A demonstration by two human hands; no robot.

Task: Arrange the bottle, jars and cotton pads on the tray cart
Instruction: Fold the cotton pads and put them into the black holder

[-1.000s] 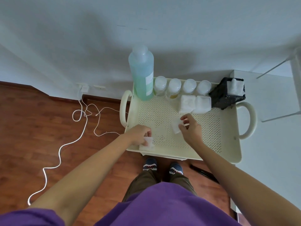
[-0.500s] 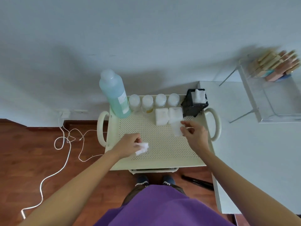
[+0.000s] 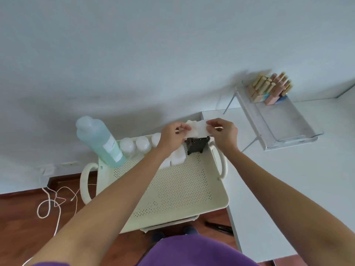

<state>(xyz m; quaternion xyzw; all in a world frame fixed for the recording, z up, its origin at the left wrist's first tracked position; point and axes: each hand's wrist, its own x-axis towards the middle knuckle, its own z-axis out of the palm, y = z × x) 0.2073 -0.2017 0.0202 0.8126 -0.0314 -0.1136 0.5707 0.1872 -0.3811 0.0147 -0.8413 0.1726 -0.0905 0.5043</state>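
Cart (image 3: 217,200) fills the lower middle of my view, its cream perforated tray flanked by a loop handle on each side. To the right I see a white table (image 3: 288,189), and on it, upper right, a clear rack (image 3: 284,123) with wooden and pink blocks at its far end. Bottle (image 3: 99,141), teal liquid inside, stands tilted in frame at the tray's back left corner. Beside it along the back edge sit the jars (image 3: 134,145) with white lids; I count three showing, the rest hidden behind my left wrist. A black holder (image 3: 197,147) stands at the back right corner. White pads (image 3: 177,157) lie on the tray just left of the holder, partly under my left forearm. Above the holder, both hands hold a pad (image 3: 197,128) between them: the left hand (image 3: 172,137) pinches its left end in thumb and fingers, the right hand (image 3: 223,134) pinches its right end. A white cord (image 3: 50,204) loops on the wood floor, lower left.
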